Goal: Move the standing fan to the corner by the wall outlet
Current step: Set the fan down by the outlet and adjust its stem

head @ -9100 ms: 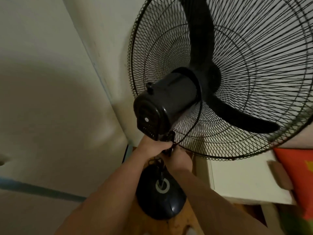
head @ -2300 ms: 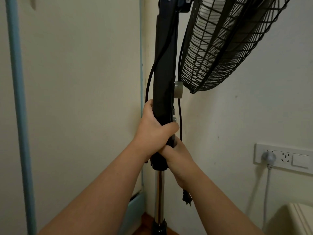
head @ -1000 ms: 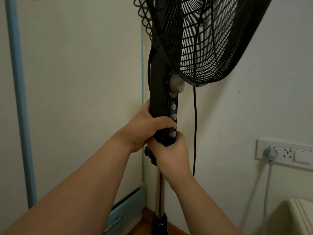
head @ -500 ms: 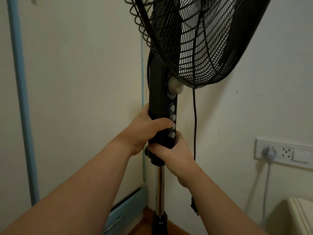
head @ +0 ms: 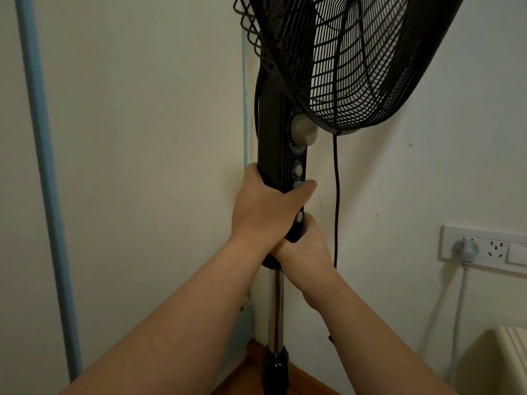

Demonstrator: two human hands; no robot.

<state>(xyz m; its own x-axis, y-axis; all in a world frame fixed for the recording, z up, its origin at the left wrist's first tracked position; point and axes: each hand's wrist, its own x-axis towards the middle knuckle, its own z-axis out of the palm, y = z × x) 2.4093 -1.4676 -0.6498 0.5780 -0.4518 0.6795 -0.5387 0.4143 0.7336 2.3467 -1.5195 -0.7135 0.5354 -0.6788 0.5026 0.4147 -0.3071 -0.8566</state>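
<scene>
Item: standing fan (head: 281,132), black, upright, set in the room corner where two walls meet; wall outlet (head: 484,248) on the wall to the right, near.
Grip: left hand (head: 262,212) wrapped round the control column, thumb across the buttons; right hand (head: 302,252) curled round the column's lower end, just below and touching the left. Both firmly holding the fan.
Also: fan cord (head: 336,201) hanging loose beside the column, plug end not visible; a grey plug (head: 465,248) already in the outlet. Base out of view, so can't tell if it sits flat on the floor (head: 256,374).
Step, judged: final settling. Lower straight down, keep pole vertical, check cage clears the wall, avoid pressing buttons w/ thumb, let go one hand at a time once steady.
</scene>
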